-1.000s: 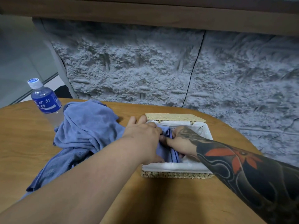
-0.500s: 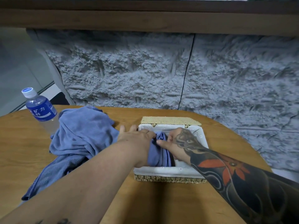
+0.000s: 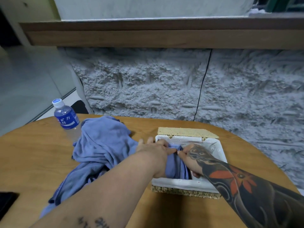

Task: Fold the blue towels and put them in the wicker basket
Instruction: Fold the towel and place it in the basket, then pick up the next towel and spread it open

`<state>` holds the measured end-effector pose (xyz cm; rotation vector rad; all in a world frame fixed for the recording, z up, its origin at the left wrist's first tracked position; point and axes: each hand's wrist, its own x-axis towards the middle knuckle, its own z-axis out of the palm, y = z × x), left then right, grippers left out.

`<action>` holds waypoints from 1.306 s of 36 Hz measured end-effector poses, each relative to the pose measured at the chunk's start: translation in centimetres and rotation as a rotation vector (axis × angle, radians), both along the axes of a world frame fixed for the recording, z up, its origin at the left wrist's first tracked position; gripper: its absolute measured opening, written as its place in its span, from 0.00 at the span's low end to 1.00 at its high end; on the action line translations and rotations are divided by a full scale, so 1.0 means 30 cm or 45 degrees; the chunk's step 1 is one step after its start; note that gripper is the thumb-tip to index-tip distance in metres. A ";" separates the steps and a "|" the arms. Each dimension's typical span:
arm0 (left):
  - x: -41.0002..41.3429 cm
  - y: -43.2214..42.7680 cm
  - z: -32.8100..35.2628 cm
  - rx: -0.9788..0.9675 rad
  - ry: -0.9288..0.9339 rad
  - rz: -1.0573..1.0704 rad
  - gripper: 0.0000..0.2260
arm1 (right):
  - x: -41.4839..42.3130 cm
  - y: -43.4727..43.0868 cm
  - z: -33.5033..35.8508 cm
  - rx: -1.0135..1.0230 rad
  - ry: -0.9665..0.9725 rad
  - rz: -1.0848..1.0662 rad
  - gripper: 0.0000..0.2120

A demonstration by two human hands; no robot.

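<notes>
Task status, as judged from the present layout: partly complete. One folded towel (image 3: pixel 174 163) sits inside the wicker basket (image 3: pixel 181 192), occupying the left half of the white-lined interior, with bare liner showing to its right. A heap of unfolded blue towels (image 3: pixel 102 145) lies on the surface (image 3: pixel 32 162) just left of the basket and beside a water bottle (image 3: pixel 65 116). The number of towels in the heap cannot be determined. All of that heap is left to fold and transfer, so most of the work appears outstanding. Both hands are at the basket, seating the folded towel. The left hand (image 3: pixel 153 150) reaches across the basket's left rim with its fingers extended and its thumb laid flat on the top of the towel. Its grip is open and appears to press down rather than clasp. The right hand (image 3: pixel 190 157) rests on the towel's right flank with its fingers bent, and its index fingertip meets the left thumb. Whether this grip pinches the cloth or merely pushes it sideways cannot be told, as the fingertips sink into the fold.
</notes>
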<state>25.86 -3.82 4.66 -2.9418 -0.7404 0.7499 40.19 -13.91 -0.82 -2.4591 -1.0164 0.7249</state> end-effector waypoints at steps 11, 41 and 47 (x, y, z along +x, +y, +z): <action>-0.284 0.134 -0.001 -0.295 -1.316 0.569 0.12 | -0.083 -0.050 0.147 0.547 -0.209 -0.045 0.14; -0.510 0.271 0.326 -0.729 -1.933 0.609 0.08 | -0.476 0.028 0.264 0.890 0.071 0.217 0.40; -0.532 0.143 0.533 -1.468 -2.122 0.588 0.04 | -0.512 0.037 0.391 1.080 0.533 -0.009 0.52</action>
